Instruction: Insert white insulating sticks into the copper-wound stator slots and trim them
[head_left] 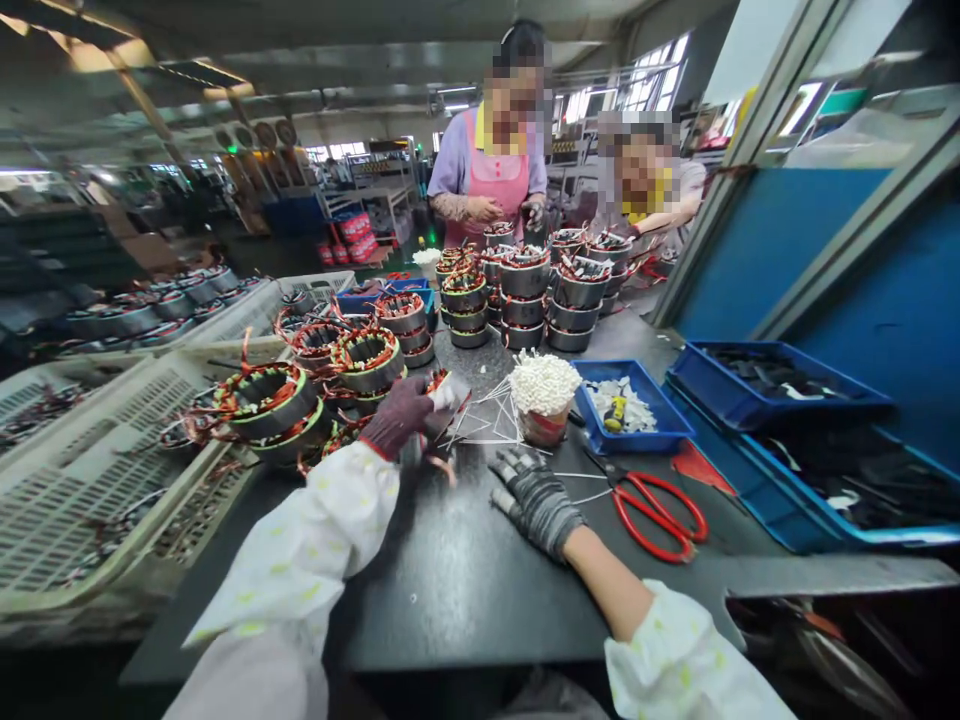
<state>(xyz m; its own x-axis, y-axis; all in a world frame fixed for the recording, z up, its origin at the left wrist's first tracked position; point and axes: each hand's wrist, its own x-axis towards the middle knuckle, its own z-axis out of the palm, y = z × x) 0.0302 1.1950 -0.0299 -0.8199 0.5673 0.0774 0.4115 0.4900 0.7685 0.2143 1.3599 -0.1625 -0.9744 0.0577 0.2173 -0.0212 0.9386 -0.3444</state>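
Head view: wound ring (449, 394) clasped by left hand (401, 414), beyond and left of spread right hand (535, 500).

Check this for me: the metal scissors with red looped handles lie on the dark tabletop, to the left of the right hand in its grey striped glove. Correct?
Not quite: the head view shows the metal scissors with red looped handles on the dark tabletop, but to the right of the right hand in its grey striped glove.

Two gloved hands (397, 415) (534, 503), one scissors (628, 482), two nearby co-workers (499, 185) (686, 190)
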